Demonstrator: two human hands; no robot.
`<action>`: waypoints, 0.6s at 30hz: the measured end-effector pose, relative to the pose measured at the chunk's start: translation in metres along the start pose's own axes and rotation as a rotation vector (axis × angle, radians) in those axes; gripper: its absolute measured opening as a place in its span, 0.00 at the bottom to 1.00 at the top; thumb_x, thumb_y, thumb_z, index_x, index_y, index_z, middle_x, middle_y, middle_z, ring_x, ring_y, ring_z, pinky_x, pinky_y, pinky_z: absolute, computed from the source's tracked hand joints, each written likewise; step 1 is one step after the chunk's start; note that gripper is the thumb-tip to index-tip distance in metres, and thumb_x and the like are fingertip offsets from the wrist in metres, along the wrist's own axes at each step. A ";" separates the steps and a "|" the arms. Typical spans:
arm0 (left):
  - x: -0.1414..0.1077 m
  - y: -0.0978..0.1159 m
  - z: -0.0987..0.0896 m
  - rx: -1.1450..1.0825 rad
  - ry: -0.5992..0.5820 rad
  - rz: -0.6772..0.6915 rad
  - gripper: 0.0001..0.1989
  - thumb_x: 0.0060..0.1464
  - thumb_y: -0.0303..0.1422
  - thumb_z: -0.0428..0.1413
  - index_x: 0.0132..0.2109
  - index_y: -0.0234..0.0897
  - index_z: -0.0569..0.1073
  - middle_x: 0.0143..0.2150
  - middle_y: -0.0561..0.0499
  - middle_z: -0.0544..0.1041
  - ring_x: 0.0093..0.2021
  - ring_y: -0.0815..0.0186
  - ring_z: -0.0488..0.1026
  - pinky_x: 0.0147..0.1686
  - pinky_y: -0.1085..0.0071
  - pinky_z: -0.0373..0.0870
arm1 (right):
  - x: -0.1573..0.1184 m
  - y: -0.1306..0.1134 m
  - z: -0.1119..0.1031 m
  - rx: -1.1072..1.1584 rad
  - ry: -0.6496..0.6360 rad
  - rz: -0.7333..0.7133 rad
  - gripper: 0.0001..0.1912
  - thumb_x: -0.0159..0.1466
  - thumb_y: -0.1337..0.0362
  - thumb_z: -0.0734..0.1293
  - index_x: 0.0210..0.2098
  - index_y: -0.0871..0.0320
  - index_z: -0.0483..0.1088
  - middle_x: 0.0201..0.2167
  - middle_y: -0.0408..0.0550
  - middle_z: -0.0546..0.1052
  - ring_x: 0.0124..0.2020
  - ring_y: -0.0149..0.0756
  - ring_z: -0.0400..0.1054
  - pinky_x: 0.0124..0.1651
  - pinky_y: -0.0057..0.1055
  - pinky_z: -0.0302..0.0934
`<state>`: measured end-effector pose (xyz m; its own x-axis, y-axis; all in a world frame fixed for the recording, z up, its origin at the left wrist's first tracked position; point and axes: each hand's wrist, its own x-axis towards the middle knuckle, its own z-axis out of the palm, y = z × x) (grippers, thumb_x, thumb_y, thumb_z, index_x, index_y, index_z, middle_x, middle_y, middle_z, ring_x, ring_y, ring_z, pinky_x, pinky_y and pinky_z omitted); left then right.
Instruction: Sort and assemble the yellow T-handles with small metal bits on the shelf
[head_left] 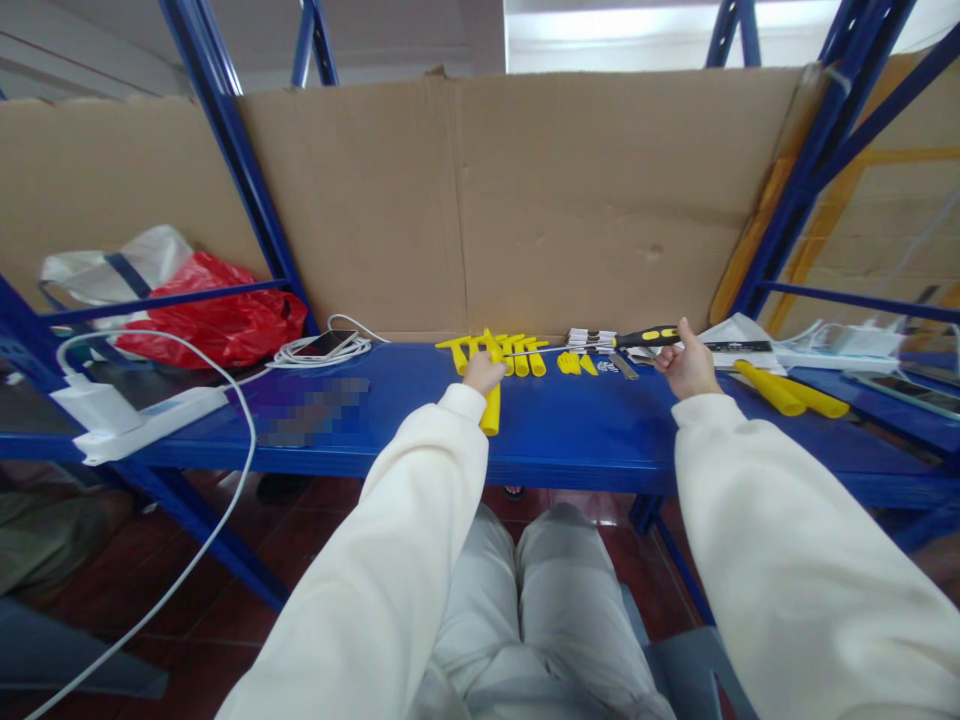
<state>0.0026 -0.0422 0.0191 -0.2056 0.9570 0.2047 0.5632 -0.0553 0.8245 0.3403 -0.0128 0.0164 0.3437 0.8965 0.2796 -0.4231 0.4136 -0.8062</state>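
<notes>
My left hand (485, 373) is closed round a yellow plastic handle-like piece (491, 412), whose lower end sticks out below my fingers. My right hand (686, 366) grips a screwdriver (651, 338) by its black and yellow handle. The thin metal shaft points left, and its tip reaches the yellow piece near my left hand. Behind my left hand several similar yellow pieces (537, 362) lie in a row on the blue shelf (585, 420). Small yellow parts (570, 364), little silvery bits (607, 367) and a small metal blade-like strip (624, 367) lie between my hands.
At right lie two yellow tubular pieces (784, 390), white packaging (739, 340) and a phone-like device (911, 390). A power strip (161, 420) with a white cable, a coiled cable (322, 350) and a red bag (217, 310) are at left. Cardboard (585, 200) stands behind.
</notes>
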 end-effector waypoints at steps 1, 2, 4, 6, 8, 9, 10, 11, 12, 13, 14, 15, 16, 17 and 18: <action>0.000 0.000 0.000 -0.009 0.003 0.000 0.10 0.53 0.21 0.59 0.40 0.28 0.83 0.41 0.37 0.86 0.50 0.48 0.84 0.54 0.58 0.79 | -0.003 -0.003 0.002 -0.021 0.018 0.020 0.31 0.62 0.39 0.79 0.30 0.50 0.58 0.15 0.33 0.57 0.14 0.28 0.52 0.16 0.27 0.48; 0.000 0.000 0.000 -0.017 0.007 0.000 0.09 0.52 0.21 0.59 0.40 0.28 0.83 0.41 0.37 0.86 0.50 0.47 0.84 0.53 0.58 0.79 | -0.005 -0.007 0.004 -0.043 0.035 0.049 0.30 0.64 0.39 0.78 0.30 0.50 0.59 0.15 0.34 0.59 0.15 0.28 0.53 0.16 0.26 0.49; 0.001 0.000 0.000 -0.016 0.011 -0.005 0.10 0.52 0.21 0.59 0.40 0.29 0.83 0.39 0.38 0.86 0.50 0.47 0.84 0.53 0.58 0.80 | -0.012 -0.014 0.009 -0.065 0.052 0.108 0.27 0.70 0.41 0.73 0.28 0.52 0.61 0.15 0.37 0.62 0.15 0.28 0.55 0.17 0.25 0.50; 0.000 0.000 -0.001 0.001 0.004 -0.009 0.10 0.52 0.22 0.59 0.41 0.31 0.84 0.39 0.41 0.86 0.50 0.49 0.85 0.53 0.59 0.80 | -0.016 -0.019 0.013 -0.071 0.050 0.140 0.26 0.75 0.44 0.68 0.27 0.53 0.61 0.16 0.39 0.64 0.16 0.27 0.56 0.18 0.24 0.51; 0.000 0.000 -0.002 0.017 -0.003 -0.007 0.11 0.52 0.23 0.59 0.41 0.32 0.84 0.39 0.42 0.87 0.50 0.51 0.85 0.53 0.60 0.80 | -0.018 -0.019 0.015 -0.078 0.044 0.124 0.26 0.75 0.45 0.69 0.27 0.53 0.62 0.17 0.40 0.65 0.16 0.27 0.57 0.18 0.24 0.51; 0.000 0.000 -0.002 0.023 -0.003 -0.007 0.11 0.52 0.23 0.59 0.42 0.32 0.84 0.40 0.42 0.87 0.50 0.51 0.84 0.53 0.61 0.80 | -0.017 -0.018 0.015 -0.081 0.042 0.102 0.26 0.73 0.44 0.71 0.28 0.53 0.62 0.17 0.39 0.65 0.16 0.27 0.57 0.18 0.24 0.51; 0.000 0.000 -0.002 0.028 0.000 -0.005 0.11 0.52 0.24 0.59 0.41 0.32 0.84 0.40 0.41 0.87 0.49 0.51 0.85 0.53 0.61 0.80 | -0.016 -0.016 0.014 -0.082 0.044 0.076 0.27 0.70 0.43 0.74 0.29 0.53 0.61 0.17 0.37 0.64 0.16 0.27 0.56 0.17 0.24 0.51; -0.001 0.000 -0.002 0.032 0.005 -0.002 0.10 0.52 0.24 0.59 0.41 0.31 0.84 0.40 0.40 0.87 0.49 0.50 0.85 0.53 0.60 0.80 | -0.014 -0.013 0.012 -0.078 0.049 0.053 0.28 0.67 0.42 0.76 0.29 0.52 0.61 0.18 0.36 0.64 0.16 0.27 0.56 0.17 0.24 0.50; -0.001 0.000 -0.002 0.032 0.010 0.002 0.10 0.52 0.24 0.59 0.40 0.30 0.84 0.40 0.39 0.87 0.49 0.49 0.85 0.53 0.59 0.80 | -0.012 -0.011 0.010 -0.071 0.057 0.035 0.29 0.64 0.42 0.79 0.30 0.52 0.60 0.18 0.35 0.63 0.16 0.27 0.56 0.17 0.24 0.49; -0.001 0.000 -0.001 0.028 0.014 0.007 0.09 0.52 0.24 0.59 0.39 0.30 0.84 0.40 0.39 0.87 0.49 0.48 0.85 0.54 0.58 0.80 | -0.009 -0.009 0.008 -0.060 0.068 0.024 0.30 0.62 0.42 0.80 0.31 0.52 0.60 0.18 0.34 0.63 0.16 0.27 0.56 0.16 0.24 0.48; -0.001 0.000 -0.001 0.022 0.016 0.011 0.09 0.52 0.23 0.59 0.39 0.31 0.84 0.40 0.39 0.87 0.49 0.48 0.85 0.54 0.58 0.80 | -0.007 -0.008 0.006 -0.047 0.079 0.021 0.30 0.61 0.42 0.80 0.31 0.52 0.60 0.18 0.34 0.63 0.16 0.27 0.56 0.16 0.23 0.48; 0.000 0.000 -0.001 0.016 0.016 0.014 0.09 0.51 0.23 0.59 0.38 0.31 0.84 0.39 0.39 0.86 0.49 0.47 0.85 0.54 0.57 0.80 | -0.004 -0.006 0.005 -0.035 0.087 0.025 0.29 0.61 0.43 0.80 0.31 0.52 0.61 0.19 0.34 0.63 0.16 0.27 0.57 0.16 0.23 0.48; 0.000 -0.001 0.000 0.012 0.016 0.017 0.09 0.51 0.23 0.59 0.38 0.31 0.83 0.39 0.39 0.86 0.49 0.47 0.85 0.54 0.57 0.80 | -0.003 -0.006 0.004 -0.024 0.095 0.037 0.28 0.62 0.44 0.80 0.32 0.52 0.61 0.19 0.34 0.64 0.16 0.27 0.58 0.16 0.23 0.49; 0.001 -0.001 0.000 0.009 0.016 0.018 0.08 0.50 0.23 0.60 0.37 0.32 0.83 0.38 0.40 0.86 0.49 0.48 0.85 0.54 0.58 0.80 | -0.001 -0.006 0.003 -0.015 0.103 0.052 0.27 0.62 0.44 0.80 0.32 0.52 0.62 0.19 0.34 0.64 0.16 0.28 0.58 0.16 0.24 0.50; 0.001 -0.001 0.000 0.008 0.017 0.018 0.08 0.50 0.23 0.60 0.37 0.32 0.83 0.37 0.40 0.86 0.49 0.48 0.85 0.53 0.58 0.80 | -0.001 -0.006 0.003 -0.010 0.112 0.066 0.26 0.62 0.45 0.79 0.31 0.52 0.62 0.19 0.35 0.64 0.17 0.28 0.59 0.16 0.24 0.51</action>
<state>0.0017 -0.0412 0.0181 -0.2084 0.9510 0.2285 0.5732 -0.0706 0.8164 0.3402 -0.0153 0.0226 0.4068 0.8982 0.1664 -0.4395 0.3521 -0.8264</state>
